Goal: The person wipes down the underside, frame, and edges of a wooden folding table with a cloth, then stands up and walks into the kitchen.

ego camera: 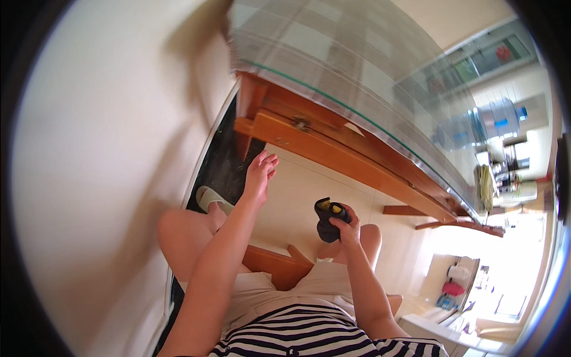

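Observation:
In my right hand (351,227) is a small black item (328,231), perhaps a soft pouch or case. Its upper end gapes in two places, and something yellow (336,208) shows inside. My thumb lies across its near side, while the other fingers are mostly hidden behind it. My left hand (261,172) is raised with nothing in it, its fingers loosely bent and partly apart. Beyond that hand runs the orange-brown wooden front rail (330,158) of a glass-topped table (321,58). Both hands are below the glass edge in the picture and apart from the table.
A pale wall (102,156) rises close on the left. I sit on a wooden seat (290,267), a light slipper (212,196) on my left foot. Large water bottles (497,120) and folded greenish cloth (485,187) are at the right. Pale floor tiles (299,192) lie below.

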A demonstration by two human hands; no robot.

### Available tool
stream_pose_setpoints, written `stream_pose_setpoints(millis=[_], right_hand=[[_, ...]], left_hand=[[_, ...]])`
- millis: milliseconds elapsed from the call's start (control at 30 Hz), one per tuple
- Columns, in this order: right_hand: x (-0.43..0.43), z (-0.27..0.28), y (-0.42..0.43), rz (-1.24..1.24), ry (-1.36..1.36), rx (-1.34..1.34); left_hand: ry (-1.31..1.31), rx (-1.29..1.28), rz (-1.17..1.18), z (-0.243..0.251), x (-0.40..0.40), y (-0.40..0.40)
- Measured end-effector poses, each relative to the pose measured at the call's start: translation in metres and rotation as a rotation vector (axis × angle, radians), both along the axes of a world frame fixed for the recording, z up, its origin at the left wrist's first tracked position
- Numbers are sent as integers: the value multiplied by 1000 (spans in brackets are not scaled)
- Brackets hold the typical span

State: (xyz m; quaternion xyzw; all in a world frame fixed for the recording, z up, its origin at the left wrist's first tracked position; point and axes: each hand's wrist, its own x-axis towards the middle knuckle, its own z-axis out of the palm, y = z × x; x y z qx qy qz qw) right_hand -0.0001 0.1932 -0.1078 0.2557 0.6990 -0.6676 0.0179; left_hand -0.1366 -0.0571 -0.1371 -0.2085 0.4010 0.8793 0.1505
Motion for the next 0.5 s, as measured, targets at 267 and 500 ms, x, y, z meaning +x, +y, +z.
stream_pose_setpoints(millis=[267, 500], right_hand=[[21, 18, 10, -173, 12, -526], [29, 22, 43, -273, 85, -623]], left_hand=[[37, 449, -126, -43, -30, 63], [-15, 529, -96, -14, -25, 73]])
